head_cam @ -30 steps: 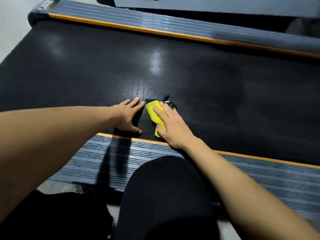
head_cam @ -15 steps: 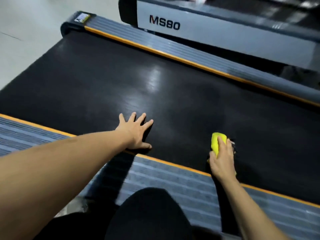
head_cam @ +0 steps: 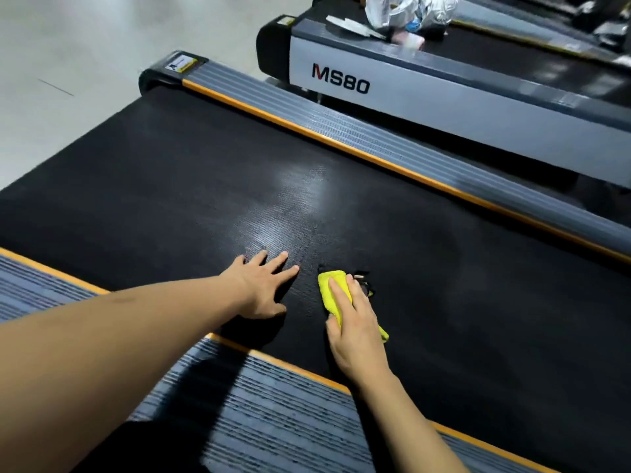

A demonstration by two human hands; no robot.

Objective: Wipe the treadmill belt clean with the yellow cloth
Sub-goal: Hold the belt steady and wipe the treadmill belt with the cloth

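Note:
The black treadmill belt runs diagonally across the view, with a glossy patch near its middle. My right hand lies flat on the folded yellow cloth and presses it onto the belt near the front edge; a dark tag sticks out beside the fingers. My left hand rests flat on the belt just left of the cloth, fingers spread, holding nothing.
Grey ribbed side rails with orange trim border the belt, one near me and one on the far side. A second treadmill marked MS80 stands behind, with crumpled plastic bags on it. Pale floor lies at the left.
My right hand has slid the yellow cloth back leftwards toward my left hand after a sweep to the right. The camera view has tilted up, showing more of the far treadmill.

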